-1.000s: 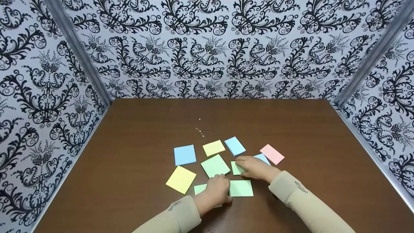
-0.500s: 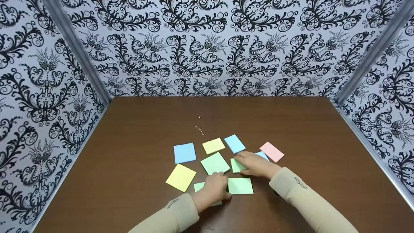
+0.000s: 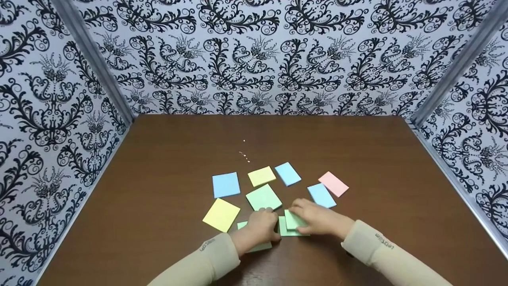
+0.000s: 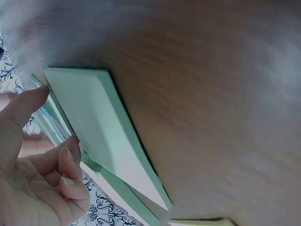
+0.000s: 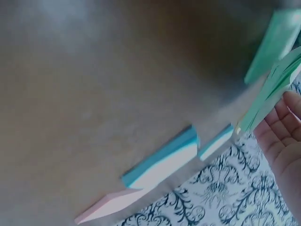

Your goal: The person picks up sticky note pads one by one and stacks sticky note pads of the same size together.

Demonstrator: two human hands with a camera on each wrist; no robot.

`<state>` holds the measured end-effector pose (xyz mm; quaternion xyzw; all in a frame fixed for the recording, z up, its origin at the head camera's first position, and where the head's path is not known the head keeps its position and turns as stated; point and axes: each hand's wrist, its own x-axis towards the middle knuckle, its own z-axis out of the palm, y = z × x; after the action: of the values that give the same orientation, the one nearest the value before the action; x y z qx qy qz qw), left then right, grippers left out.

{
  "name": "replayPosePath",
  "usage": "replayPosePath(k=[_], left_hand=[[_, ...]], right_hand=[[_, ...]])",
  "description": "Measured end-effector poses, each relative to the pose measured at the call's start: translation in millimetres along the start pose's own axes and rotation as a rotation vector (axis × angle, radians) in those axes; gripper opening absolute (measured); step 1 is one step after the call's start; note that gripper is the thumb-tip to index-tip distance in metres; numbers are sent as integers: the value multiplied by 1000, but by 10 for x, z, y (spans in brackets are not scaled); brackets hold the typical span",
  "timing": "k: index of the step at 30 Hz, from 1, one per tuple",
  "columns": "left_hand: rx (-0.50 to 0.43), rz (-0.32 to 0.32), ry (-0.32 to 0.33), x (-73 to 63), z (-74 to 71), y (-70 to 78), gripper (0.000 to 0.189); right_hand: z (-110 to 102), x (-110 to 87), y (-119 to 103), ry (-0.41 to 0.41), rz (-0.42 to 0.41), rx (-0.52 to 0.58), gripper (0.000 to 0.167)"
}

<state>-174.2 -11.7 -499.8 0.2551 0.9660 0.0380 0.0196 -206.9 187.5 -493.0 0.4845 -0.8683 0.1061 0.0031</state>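
Well inside the tabletop's (image 3: 158,174) side edges, hands (image 3: 260,226) (image 3: 319,219) at green notepads (image 3: 261,247) (image 3: 293,221).

Both forearms (image 3: 399,256) reach forward, the left hand (image 3: 258,225) with fingers curled, the right hand (image 3: 316,217) pinching, palm down

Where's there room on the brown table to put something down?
Bare patches of the brown table: left of the big blue pad and big yellow pad; from the white specks back to the wall; right of the pink pad. It's crowded in the middle, where the left hand and right hand are among the green pads.
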Motion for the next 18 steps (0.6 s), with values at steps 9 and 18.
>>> replayPosePath(k=[9, 18], left_hand=[[0, 44, -28, 30, 0, -29, 43], [8, 63, -46, 54, -14, -45, 43]], right_hand=[[95, -5, -107, -27, -4, -14, 44], [144, 27, -120, -12, -11, -3, 45]])
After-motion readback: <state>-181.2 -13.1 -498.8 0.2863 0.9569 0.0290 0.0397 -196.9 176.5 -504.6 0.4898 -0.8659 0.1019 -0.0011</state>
